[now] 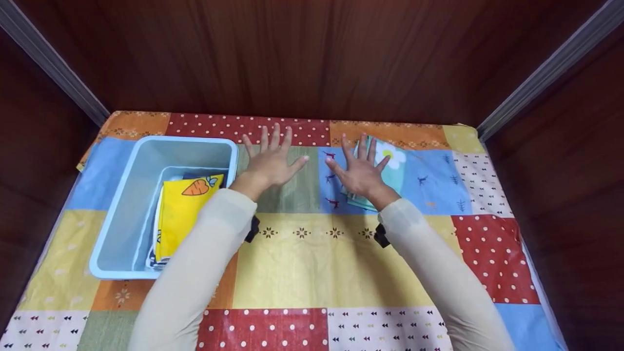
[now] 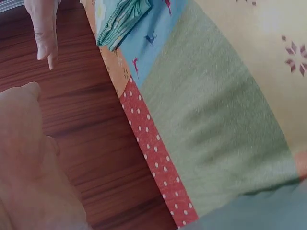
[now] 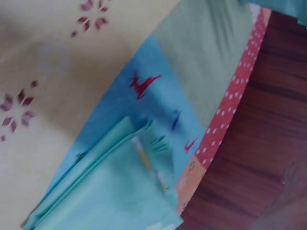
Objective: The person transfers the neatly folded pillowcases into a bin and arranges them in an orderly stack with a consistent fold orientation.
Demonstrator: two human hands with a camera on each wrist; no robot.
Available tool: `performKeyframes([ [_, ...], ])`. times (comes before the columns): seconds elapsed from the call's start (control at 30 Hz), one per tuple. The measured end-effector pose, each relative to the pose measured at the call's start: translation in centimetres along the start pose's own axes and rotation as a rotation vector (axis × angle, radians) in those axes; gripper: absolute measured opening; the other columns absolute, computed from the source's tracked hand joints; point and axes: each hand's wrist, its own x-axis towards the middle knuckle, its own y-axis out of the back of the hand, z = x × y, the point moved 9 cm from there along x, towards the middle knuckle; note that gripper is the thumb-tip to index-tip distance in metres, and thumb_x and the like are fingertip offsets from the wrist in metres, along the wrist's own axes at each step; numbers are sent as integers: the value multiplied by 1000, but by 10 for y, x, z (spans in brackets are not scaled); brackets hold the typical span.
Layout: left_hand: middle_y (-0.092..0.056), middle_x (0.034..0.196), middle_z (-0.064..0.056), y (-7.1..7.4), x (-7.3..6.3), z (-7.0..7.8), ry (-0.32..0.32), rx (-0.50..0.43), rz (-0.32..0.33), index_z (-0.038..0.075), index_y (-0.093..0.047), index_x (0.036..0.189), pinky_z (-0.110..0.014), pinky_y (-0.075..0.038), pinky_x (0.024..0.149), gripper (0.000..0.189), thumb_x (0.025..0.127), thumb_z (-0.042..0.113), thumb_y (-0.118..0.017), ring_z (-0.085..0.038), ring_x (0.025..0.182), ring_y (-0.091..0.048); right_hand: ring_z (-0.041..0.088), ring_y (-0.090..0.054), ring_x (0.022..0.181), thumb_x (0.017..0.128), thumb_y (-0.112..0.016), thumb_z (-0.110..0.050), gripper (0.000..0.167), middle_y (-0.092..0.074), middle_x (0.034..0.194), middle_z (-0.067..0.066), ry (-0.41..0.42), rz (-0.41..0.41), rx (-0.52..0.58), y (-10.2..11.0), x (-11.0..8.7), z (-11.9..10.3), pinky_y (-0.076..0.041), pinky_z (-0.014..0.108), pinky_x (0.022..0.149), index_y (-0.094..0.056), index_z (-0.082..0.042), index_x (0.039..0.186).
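My left hand (image 1: 271,163) is held up with its fingers spread, beside the right edge of a light blue plastic bin (image 1: 117,214). Nothing is in it. A folded yellow cloth with a carrot print (image 1: 183,214) lies inside the bin, on top of other folded fabric, partly behind my left sleeve. The right hand (image 1: 363,175), also spread and holding nothing, hovers over a folded mint-green cloth with a white flower (image 1: 395,168) and hides part of it. In the right wrist view the green cloth (image 3: 110,187) shows several stacked layers.
A patchwork-print tablecloth (image 1: 317,263) covers the table. Dark wood panels (image 1: 312,58) rise at the back and both sides, with grey metal strips (image 1: 551,63) at the corners. Each wrist wears a small black device (image 1: 381,236).
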Motion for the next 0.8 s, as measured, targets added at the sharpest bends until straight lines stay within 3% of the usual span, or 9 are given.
performKeyframes([
  [0.43,16,169,-11,-12,15,13,2,-157,20,19,7,164,-70,19,111,88,102,64,-35,-37,153,19,42,27,149,100,-23,-72,83,26,165,17,-40,19,84,1,-4,48,15,76,109,5,-28,164],
  [0.8,15,170,-12,-33,27,32,-24,-186,8,16,5,164,-72,9,115,88,102,66,-34,-36,154,14,41,30,148,102,-24,-69,82,27,164,20,-108,40,128,-4,-12,92,13,77,109,6,-25,164],
])
